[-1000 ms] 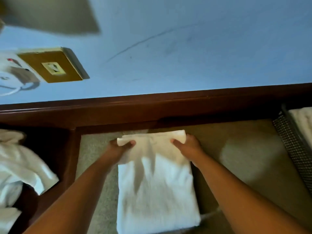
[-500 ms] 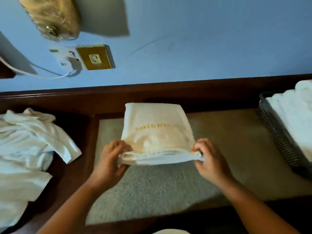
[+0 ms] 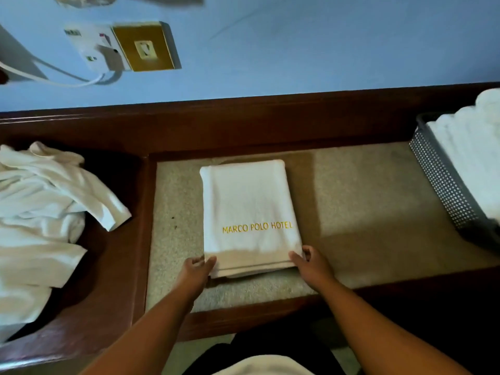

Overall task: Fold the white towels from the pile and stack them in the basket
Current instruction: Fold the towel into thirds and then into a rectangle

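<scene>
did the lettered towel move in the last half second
Yes: the towel dropped flat onto the beige mat, its far edge now just clear of the wooden rail.

Folded white terry towel (image 3: 249, 209), gold "MARCO POLO HOTEL" lettering up: flat on the beige tabletop (image 3: 365, 198), centre, layered edges nearest. Crumpled pile of white towels (image 3: 40, 212) well apart at left. Grey perforated metal basket (image 3: 443, 185) far right, holding stacked folded white towels (image 3: 473, 147) above its rim.

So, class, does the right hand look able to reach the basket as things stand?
Probably yes: only bare tabletop lies between the right hand and the basket, though that hand grips the folded towel.
</scene>
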`<state>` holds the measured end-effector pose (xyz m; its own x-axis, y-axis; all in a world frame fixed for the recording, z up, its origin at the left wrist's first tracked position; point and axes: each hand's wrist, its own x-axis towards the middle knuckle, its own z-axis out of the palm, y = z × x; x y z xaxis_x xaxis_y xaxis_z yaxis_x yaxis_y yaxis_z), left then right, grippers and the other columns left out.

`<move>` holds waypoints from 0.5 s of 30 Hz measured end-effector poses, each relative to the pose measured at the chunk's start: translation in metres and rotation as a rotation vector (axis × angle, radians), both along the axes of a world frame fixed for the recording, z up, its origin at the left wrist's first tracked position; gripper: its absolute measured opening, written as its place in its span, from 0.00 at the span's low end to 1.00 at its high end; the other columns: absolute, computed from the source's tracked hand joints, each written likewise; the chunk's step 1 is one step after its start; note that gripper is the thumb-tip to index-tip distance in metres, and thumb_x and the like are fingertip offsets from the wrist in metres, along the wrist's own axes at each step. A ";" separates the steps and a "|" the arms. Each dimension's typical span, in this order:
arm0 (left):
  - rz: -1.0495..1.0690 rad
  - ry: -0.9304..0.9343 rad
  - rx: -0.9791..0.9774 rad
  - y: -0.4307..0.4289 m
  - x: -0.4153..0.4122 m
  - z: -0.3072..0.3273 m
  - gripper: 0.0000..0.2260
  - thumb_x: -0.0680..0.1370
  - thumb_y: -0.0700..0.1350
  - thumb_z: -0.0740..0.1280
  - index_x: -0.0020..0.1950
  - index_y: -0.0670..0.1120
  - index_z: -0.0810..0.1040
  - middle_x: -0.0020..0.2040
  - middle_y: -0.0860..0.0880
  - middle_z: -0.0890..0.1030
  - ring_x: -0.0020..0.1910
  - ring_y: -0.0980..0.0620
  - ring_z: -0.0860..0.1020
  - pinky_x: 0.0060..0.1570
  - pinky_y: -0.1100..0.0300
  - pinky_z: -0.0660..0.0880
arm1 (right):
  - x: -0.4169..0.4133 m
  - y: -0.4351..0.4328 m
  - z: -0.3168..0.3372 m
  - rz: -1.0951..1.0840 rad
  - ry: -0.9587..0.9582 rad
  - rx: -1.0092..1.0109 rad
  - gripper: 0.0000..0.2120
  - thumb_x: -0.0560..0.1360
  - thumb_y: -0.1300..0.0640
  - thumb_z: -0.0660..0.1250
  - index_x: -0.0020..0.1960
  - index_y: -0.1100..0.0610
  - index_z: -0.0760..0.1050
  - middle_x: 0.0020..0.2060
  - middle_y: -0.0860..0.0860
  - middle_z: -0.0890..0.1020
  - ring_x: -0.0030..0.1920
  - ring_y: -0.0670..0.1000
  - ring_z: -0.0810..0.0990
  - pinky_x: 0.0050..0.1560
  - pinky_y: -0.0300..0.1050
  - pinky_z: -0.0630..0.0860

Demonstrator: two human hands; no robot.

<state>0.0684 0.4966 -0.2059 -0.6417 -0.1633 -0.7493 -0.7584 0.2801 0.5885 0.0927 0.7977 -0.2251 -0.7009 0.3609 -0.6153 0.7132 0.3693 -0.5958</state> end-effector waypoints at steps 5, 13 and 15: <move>-0.034 -0.010 -0.027 0.017 -0.005 -0.003 0.17 0.79 0.56 0.70 0.58 0.43 0.78 0.50 0.43 0.82 0.40 0.49 0.78 0.32 0.59 0.70 | -0.012 -0.001 -0.006 -0.077 -0.131 -0.030 0.22 0.75 0.50 0.73 0.62 0.60 0.73 0.57 0.54 0.80 0.55 0.56 0.80 0.50 0.47 0.75; 0.026 -0.045 0.330 -0.008 -0.006 0.015 0.10 0.80 0.48 0.70 0.53 0.41 0.81 0.37 0.48 0.76 0.36 0.50 0.70 0.35 0.57 0.67 | -0.013 -0.003 0.026 -0.121 -0.054 -0.156 0.09 0.73 0.53 0.66 0.47 0.59 0.78 0.36 0.51 0.79 0.35 0.51 0.77 0.34 0.42 0.69; -0.060 -0.085 0.365 -0.020 -0.002 0.016 0.09 0.80 0.46 0.70 0.55 0.41 0.81 0.35 0.49 0.75 0.34 0.51 0.70 0.34 0.58 0.67 | -0.009 0.001 0.032 -0.067 -0.111 -0.129 0.09 0.73 0.53 0.66 0.46 0.58 0.78 0.35 0.53 0.79 0.33 0.53 0.76 0.30 0.41 0.67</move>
